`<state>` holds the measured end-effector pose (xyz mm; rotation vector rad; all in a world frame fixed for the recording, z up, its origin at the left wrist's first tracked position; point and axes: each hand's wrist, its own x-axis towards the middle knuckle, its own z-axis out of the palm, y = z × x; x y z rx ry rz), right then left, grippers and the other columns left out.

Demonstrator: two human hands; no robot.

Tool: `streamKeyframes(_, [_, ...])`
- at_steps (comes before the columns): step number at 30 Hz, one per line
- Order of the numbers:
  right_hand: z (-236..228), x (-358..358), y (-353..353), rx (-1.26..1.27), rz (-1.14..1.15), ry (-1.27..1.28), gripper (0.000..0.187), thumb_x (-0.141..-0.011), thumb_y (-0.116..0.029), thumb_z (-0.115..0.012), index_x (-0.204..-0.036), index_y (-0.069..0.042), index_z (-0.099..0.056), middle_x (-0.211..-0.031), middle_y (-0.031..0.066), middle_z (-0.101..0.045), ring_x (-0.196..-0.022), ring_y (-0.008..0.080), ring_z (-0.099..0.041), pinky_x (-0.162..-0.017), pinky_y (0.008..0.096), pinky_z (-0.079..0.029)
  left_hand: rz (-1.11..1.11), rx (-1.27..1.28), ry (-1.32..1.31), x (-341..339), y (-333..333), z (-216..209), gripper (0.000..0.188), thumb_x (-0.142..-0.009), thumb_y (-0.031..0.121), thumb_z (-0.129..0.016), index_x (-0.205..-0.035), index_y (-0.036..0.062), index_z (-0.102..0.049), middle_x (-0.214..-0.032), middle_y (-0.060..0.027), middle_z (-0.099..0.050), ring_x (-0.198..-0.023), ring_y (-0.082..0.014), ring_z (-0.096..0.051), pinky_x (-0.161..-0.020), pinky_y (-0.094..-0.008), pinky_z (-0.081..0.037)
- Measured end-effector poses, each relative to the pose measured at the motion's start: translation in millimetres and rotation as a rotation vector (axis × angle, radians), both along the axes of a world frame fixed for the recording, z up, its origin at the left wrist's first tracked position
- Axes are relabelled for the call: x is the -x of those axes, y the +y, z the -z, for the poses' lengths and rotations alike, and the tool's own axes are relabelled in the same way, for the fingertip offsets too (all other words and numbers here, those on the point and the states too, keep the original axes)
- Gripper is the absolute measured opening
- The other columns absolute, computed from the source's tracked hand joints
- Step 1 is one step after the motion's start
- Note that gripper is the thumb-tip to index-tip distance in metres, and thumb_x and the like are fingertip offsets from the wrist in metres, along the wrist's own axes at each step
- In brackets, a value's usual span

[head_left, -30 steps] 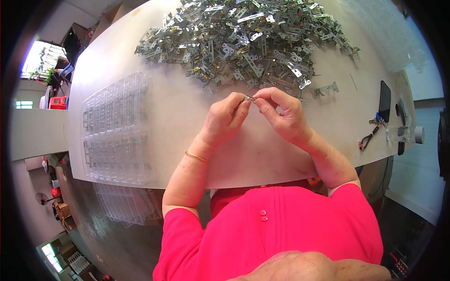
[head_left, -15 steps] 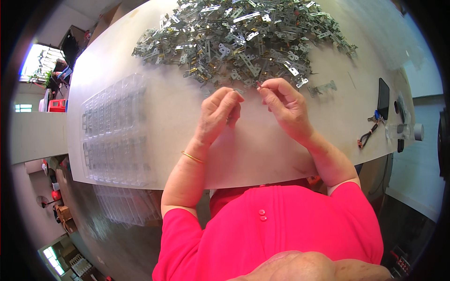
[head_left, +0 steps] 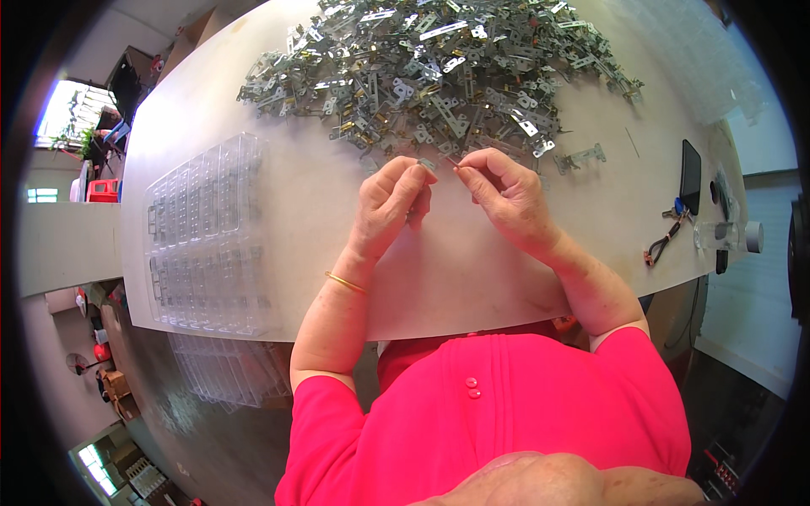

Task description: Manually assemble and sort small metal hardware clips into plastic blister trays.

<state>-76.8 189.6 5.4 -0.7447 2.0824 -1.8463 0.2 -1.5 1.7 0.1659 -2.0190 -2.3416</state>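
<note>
My left hand [head_left: 390, 207] is closed in front of the heap, thumb against the curled fingers. A small metal piece [head_left: 427, 164] pokes out at its fingertips, most of it hidden by the fingers. Close by on the right, my right hand [head_left: 513, 201] pinches a thin reddish pin-like piece [head_left: 453, 162] between thumb and forefinger, its tip pointing toward the left hand. The two hands are apart. Just beyond them lies a large heap of small metal brackets [head_left: 439, 76], some with brass-coloured bits.
Clear plastic compartment trays [head_left: 207, 228] lie on the white table [head_left: 329, 308] at the left. A loose metal bracket [head_left: 580, 158] sits right of my hands. Farther right are a black phone [head_left: 690, 177], keys on a cord [head_left: 664, 242] and a clear bottle [head_left: 717, 237].
My right hand has moved slightly left and a little down, bringing the reddish piece nearer to the left hand. The left hand has barely shifted.
</note>
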Motion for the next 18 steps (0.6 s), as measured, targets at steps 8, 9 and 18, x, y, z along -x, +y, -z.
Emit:
streamKeyframes(8, [-7, 0, 1, -0.033, -0.069, -0.114, 0.014, -0.102, -0.010, -0.058, -0.115, -0.006, -0.063, -0.083, -0.0008, -0.064, -0.073, 0.0063, -0.058, -0.067, 0.0236, -0.050, 0.011, 0.333, 0.144, -3, 0, 3, 0.020, -0.105, 0.019, -0.056, -0.099, 0.0018, -0.064, -0.066, 0.0011, -0.056, -0.056, -0.0043, -0.047, -0.049, -0.0213, -0.037])
streamKeyframes(9, [-9, 0, 1, -0.033, -0.069, -0.115, 0.014, -0.102, -0.010, -0.058, -0.115, -0.006, -0.063, -0.083, -0.0008, -0.064, -0.073, 0.0063, -0.058, -0.067, 0.0236, -0.050, 0.015, 0.384, 0.152, -3, 1, 2, 0.018, -0.104, 0.017, -0.058, -0.099, 0.0016, -0.065, -0.067, 0.0017, -0.056, -0.057, -0.0040, -0.048, -0.050, -0.0215, -0.038])
streamKeyframes(18, [-10, 5, 5, 0.062, -0.207, -0.351, 0.017, -0.102, -0.016, -0.058, -0.113, -0.005, -0.064, -0.095, -0.0012, -0.064, -0.081, 0.0048, -0.057, -0.074, 0.0218, -0.050, 0.061, 0.504, 0.258, -4, 6, 4, 0.011, -0.096, 0.011, -0.067, -0.096, 0.0004, -0.064, -0.067, 0.0005, -0.053, -0.058, -0.0059, -0.046, -0.053, -0.0245, -0.038])
